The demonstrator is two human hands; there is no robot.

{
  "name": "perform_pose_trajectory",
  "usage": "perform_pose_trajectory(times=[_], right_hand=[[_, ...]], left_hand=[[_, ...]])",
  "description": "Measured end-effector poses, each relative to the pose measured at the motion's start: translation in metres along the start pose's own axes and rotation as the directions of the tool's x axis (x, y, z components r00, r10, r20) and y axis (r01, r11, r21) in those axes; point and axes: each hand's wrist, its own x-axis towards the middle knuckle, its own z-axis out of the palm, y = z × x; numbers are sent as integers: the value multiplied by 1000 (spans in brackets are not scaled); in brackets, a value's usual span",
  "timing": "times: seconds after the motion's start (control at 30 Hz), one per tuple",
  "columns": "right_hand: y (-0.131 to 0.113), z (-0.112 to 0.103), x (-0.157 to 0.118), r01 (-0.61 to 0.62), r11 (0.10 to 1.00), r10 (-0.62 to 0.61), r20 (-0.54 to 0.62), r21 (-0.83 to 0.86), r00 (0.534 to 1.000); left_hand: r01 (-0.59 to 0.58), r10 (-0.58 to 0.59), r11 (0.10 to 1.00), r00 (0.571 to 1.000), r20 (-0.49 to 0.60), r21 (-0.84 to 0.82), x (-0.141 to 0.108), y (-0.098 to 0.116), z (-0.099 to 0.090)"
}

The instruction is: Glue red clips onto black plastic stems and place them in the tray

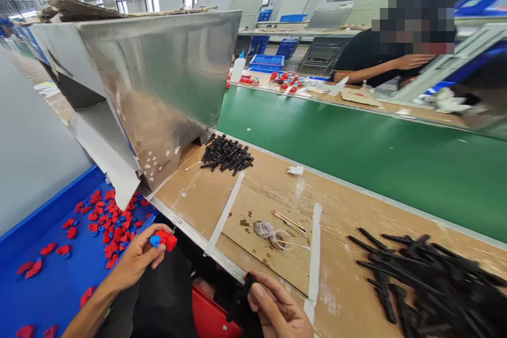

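Note:
Between the thumb and fingers of my left hand (138, 256) is a small red and blue plastic part (166, 241), held above the bench's front edge near the blue bin. My right hand (277, 303) pinches a black plastic stick-like part (241, 296) in front of the bench edge; its lower end is hard to make out against the dark background. On the bench ahead lies a cardboard mat (245, 222) with stains, cotton swabs (291, 223) and a small clear dish or bag (264, 229) on it.
Many red and blue parts (114, 227) lie in the blue bin (47, 206) at left. Black parts are piled at the back (227, 153) and right (431, 280). A metal box (170, 74) stands at left. Beyond the green conveyor belt (336, 132), a person (368, 58) sits working.

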Motion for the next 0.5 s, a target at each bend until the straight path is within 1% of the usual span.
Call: perform_pose_trajectory(times=[0.1, 0.17, 0.23, 0.27, 0.33, 0.43, 0.5], right_hand=[[-3, 9, -6, 74, 997, -74, -82, -2, 994], [-2, 9, -7, 103, 994, -105, -105, -24, 989], [-1, 2, -7, 119, 992, -123, -106, -46, 987], [-1, -3, -6, 121, 991, -126, -103, -53, 987], [1, -13, -4, 128, 990, -134, -102, -61, 986], [3, -22, -2, 150, 987, -156, -108, -63, 982], [2, -23, -2, 167, 984, -173, -116, -57, 978]], left_hand=[[-59, 65, 997, 994, 92, -58, 22, 4, 38], [-31, 59, 988, 981, 183, -148, 36, 3, 60], [31, 34, 972, 963, 266, -235, 46, 1, 79], [51, 32, 962, 955, 294, -269, 49, 0, 87], [60, 50, 941, 949, 312, -334, 52, -1, 98], [96, 55, 893, 947, 317, -440, 54, 0, 110], [145, 44, 844, 941, 334, -517, 54, 4, 115]])
